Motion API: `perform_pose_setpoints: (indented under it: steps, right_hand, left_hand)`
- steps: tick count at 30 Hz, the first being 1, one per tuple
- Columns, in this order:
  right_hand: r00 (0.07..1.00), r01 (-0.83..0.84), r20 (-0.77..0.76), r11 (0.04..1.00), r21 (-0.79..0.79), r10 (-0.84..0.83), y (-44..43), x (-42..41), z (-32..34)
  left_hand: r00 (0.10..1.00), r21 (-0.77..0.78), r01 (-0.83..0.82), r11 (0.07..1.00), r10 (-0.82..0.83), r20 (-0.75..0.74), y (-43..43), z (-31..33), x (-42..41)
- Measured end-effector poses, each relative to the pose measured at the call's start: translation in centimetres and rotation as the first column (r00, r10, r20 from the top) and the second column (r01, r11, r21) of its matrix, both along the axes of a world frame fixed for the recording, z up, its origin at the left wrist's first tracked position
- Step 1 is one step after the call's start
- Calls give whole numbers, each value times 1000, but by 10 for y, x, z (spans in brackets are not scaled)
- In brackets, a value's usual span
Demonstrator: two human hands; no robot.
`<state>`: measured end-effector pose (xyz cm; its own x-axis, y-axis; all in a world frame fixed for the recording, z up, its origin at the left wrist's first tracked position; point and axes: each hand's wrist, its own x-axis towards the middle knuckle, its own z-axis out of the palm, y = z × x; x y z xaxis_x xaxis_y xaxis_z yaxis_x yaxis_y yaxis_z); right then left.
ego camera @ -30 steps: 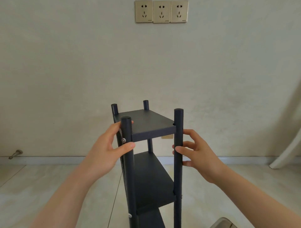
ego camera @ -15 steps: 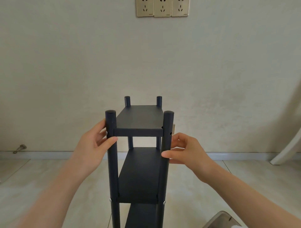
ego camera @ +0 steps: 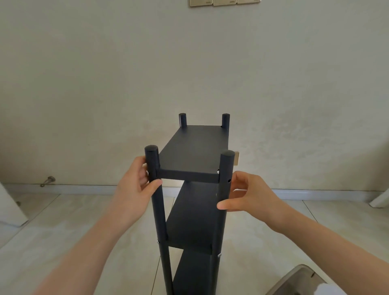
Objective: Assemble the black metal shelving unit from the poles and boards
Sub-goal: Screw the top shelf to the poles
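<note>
The black shelving unit (ego camera: 193, 151) stands upright on the floor in front of me, with several boards fixed between four round poles. My left hand (ego camera: 134, 189) grips the near left pole (ego camera: 154, 181) just below the top board, thumb across its front. My right hand (ego camera: 250, 195) is beside the near right pole (ego camera: 224, 183), its thumb tip touching the pole's front; the fingers are loosely bent and partly hidden behind the pole. An empty screw hole shows in the right pole near the top board.
A plain wall with sockets (ego camera: 225, 2) stands close behind the unit. A door stop (ego camera: 48, 181) sticks out at the baseboard on the left. A white object (ego camera: 10, 208) sits at left, a white leg (ego camera: 379, 200) at right, a grey object (ego camera: 299, 282) at bottom right.
The unit has turned so that its narrow end now faces me squarely. Both hands stayed on the near poles; the right hand's hold has loosened to a thumb touch. The camera tilted down.
</note>
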<state>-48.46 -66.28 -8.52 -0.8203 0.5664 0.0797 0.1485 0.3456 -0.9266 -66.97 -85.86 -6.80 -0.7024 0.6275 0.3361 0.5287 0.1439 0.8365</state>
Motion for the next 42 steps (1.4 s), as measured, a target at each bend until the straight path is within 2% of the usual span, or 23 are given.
perform_pose_setpoints:
  steps: [10, 14, 16, 19, 21, 23, 26, 28, 32, 36, 38, 42]
  right_hand:
    - [998, -38, 58, 997, 63, 34, -2, 0, -1]
    - [996, -64, 64, 998, 23, 62, 0, 2, 1]
    - [993, -90, 75, 996, 24, 88, 2, 5, 4]
    - [992, -106, 68, 992, 66, 102, 6, 11, 15]
    - [996, -85, 30, 993, 80, 83, 9, 15, 23]
    - [998, -61, -20, 995, 83, 63, 11, 18, 31]
    - [993, -32, -111, 994, 101, 43, 12, 24, 42]
    - [984, -41, -169, 993, 107, 58, 9, 26, 48]
    - [967, -57, -236, 981, 184, 100, 0, 27, 49]
    - [975, -58, -190, 956, 288, 116, -6, 26, 46]
    - [978, -65, -167, 942, 331, 126, -7, 25, 46]
    - [975, -32, -193, 927, 374, 112, -4, 21, 48]
  left_hand:
    - [997, -64, -59, 996, 62, 41, 1, 2, 6]
    - [992, -95, -126, 988, 128, 21, 1, 5, 11]
    - [977, -144, -213, 966, 212, -24, 0, 6, 13]
    - [935, -341, -352, 872, 340, -95, -5, 8, 13]
    - [952, -488, -285, 825, 302, -46, -8, 7, 15]
    - [980, -551, -90, 830, 171, 98, -6, 3, 24]
    - [931, -395, 236, 888, -89, 355, 7, -8, 47]
    - [865, -222, 316, 922, -185, 466, 19, -16, 59]
    - [677, 83, 256, 963, -240, 696, 39, -23, 71]
    - [566, 247, 174, 953, -302, 768, 53, -21, 75]
    - [557, 275, 132, 953, -300, 775, 59, -18, 76]
    - [631, 282, 134, 950, -301, 715, 67, -19, 81]
